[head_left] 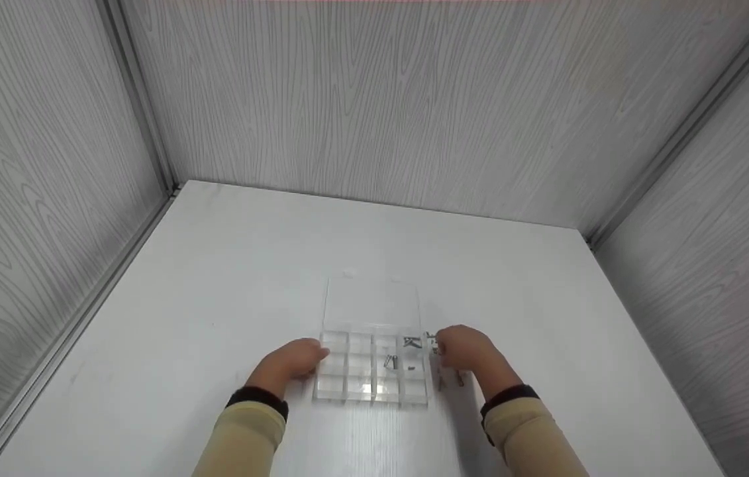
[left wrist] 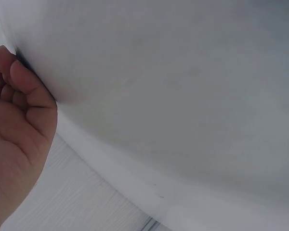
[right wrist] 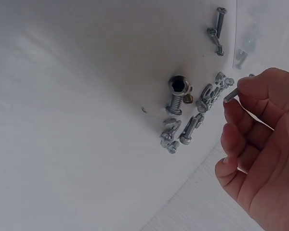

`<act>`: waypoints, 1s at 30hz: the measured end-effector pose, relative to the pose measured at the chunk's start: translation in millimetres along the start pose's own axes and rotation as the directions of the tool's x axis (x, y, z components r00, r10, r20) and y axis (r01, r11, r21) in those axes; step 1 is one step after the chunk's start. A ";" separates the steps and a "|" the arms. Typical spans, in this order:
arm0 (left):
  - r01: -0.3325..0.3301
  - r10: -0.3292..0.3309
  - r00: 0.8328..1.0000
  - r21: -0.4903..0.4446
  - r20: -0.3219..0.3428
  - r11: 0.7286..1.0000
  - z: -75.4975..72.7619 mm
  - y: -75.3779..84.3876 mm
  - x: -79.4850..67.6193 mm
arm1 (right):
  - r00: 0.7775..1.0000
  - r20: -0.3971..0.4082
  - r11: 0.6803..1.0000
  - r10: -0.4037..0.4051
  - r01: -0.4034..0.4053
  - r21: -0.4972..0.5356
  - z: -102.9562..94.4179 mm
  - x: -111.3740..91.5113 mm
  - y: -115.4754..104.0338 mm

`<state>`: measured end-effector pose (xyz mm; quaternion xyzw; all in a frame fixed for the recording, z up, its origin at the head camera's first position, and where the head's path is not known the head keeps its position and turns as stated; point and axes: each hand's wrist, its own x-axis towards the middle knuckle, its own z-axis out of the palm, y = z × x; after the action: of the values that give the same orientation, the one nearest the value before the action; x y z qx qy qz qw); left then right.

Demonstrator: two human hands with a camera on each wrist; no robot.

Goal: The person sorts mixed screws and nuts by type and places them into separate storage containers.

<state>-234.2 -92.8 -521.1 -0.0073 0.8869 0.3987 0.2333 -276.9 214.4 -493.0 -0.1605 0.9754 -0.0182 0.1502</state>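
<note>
The left hand (head_left: 293,361) grips the compartment box (head_left: 331,386) at 9 o'clock, while the right hand (head_left: 469,348), at 3 o'clock, pinches a screw (right wrist: 232,95) that a slack hold could drop among the fasteners (right wrist: 202,107).

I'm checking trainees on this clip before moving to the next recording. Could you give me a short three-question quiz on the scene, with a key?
1. Fill in: on the table, loose screws lie to the ____ of the clear box, as the person sees it.
2. True or false: the lid of the box is shut.
3. Multiple choice: which hand pinches a slim metal piece between its fingers?
A. left
B. right
C. both

Key
1. Right.
2. False: the lid stands open on the box's far side.
3. B: the right hand, seen best in the right wrist view.
</note>
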 end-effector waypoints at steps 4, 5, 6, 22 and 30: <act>0.012 -0.012 1.000 -0.010 -0.001 1.000 -0.3 0.5 0.0 | 0.997 -0.065 0.999 -0.043 0.043 0.009 -6.7 2.0 -3.8; 0.010 -0.010 1.000 -0.010 -0.001 1.000 -0.3 0.3 -0.1 | 0.996 -0.074 0.999 -0.052 0.053 0.013 -8.1 2.6 -5.2; 0.009 -0.009 1.000 -0.008 -0.001 1.000 -0.4 0.3 0.0 | 0.995 -0.083 0.998 -0.060 0.062 0.015 -9.2 3.4 -6.8; -0.017 0.016 1.000 0.045 0.012 0.999 0.1 -1.9 3.0 | 0.966 -0.204 0.987 -0.160 0.163 -0.001 -4.2 17.1 -32.2; -0.017 0.018 1.000 0.052 -0.004 0.998 -1.8 1.3 -0.6 | 0.967 -0.199 0.986 -0.160 0.165 0.011 -1.8 20.2 -32.5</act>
<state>-234.6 -93.3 -519.0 0.0057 0.8975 0.3775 0.2280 -285.7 177.2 -494.4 -0.2351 0.9687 -0.0598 0.0527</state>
